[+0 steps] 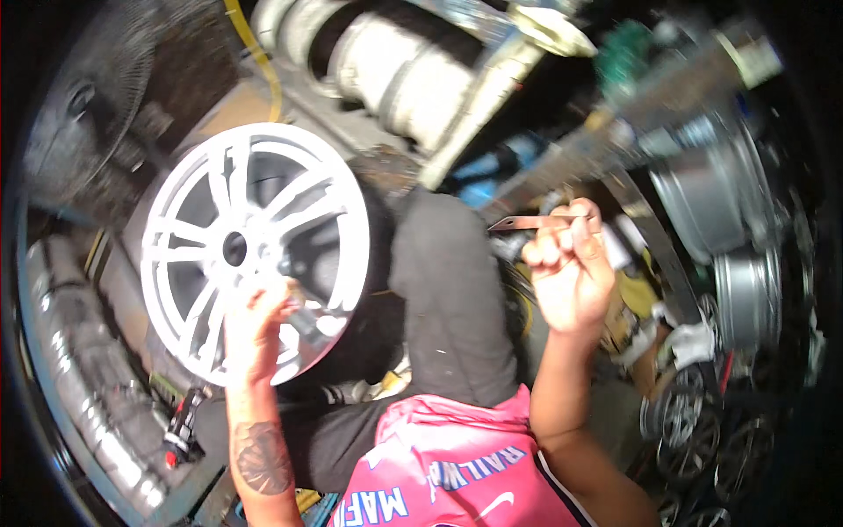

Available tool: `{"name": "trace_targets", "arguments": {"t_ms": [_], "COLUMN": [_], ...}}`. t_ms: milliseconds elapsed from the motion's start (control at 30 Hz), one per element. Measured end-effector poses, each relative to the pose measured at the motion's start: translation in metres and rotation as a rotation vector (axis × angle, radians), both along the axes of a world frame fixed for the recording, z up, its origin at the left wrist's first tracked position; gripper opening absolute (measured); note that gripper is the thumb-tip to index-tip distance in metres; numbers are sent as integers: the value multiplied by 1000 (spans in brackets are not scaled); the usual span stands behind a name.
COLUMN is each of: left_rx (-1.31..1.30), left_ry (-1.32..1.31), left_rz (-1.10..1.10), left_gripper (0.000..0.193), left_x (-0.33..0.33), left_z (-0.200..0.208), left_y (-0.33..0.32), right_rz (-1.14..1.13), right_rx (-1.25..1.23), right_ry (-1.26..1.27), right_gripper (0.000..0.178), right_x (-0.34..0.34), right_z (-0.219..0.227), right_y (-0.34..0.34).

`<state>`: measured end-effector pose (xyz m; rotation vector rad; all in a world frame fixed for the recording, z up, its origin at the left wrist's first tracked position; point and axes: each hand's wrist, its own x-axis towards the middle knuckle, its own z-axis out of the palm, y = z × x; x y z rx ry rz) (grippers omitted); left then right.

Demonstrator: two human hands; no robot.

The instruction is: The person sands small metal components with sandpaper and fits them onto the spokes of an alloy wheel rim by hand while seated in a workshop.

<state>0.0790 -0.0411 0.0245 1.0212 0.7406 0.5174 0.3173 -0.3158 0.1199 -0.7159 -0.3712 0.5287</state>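
Note:
A white, multi-spoke alloy wheel (234, 140) stands tilted at the left, its face toward me. My left hand (253, 329) is over its lower spokes, blurred and overexposed. The fingers look curled; a greyish shape beside them could be a held thing or part of the wheel, I cannot tell. Out to the right, my right hand (572, 277) is raised with fingers closed on a thin, flat, reddish-brown blade (525, 223). Its slanted tip, with a small hole near it, points left toward my knee, apart from the wheel.
White cylindrical drums (408, 75) lie behind the wheel. A fan (83, 101) stands far left, above a silvery wrapped roll (97, 378). Silver wheel rims (746, 294) are stacked at the right, with more wheels (689, 422) below. A black-and-red tool (182, 426) lies lower left.

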Motion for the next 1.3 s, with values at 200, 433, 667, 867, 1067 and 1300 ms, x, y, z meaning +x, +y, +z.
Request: {"name": "trace_targets", "arguments": {"t_ms": [200,433,667,867,1067,1300], "left_rx": [-269,-330,-107,-108,-98,-12], "left_ry": [-328,-446,-332,-260,-248,-170], "left_rz": [-149,-78,-40,-64,-130,-173], "left_gripper": [18,13,18,15,12,11], "left_x": [8,12,11,11,11,6], "left_z": [14,24,25,33,41,41], "left_y": [5,30,33,30,26,29], "right_rz": [365,337,367,547,645,657], "right_rx": [-43,-174,-278,-283,-287,-344], "right_ry": [108,-232,-77,19,40,-46], "right_gripper": [17,21,21,35,29,25], "right_x": [-28,-37,-43,-55,-59,-58], "right_z": [-17,-51,-70,-74,-72,-74], "right_y": [112,183,193,195,195,192]}}
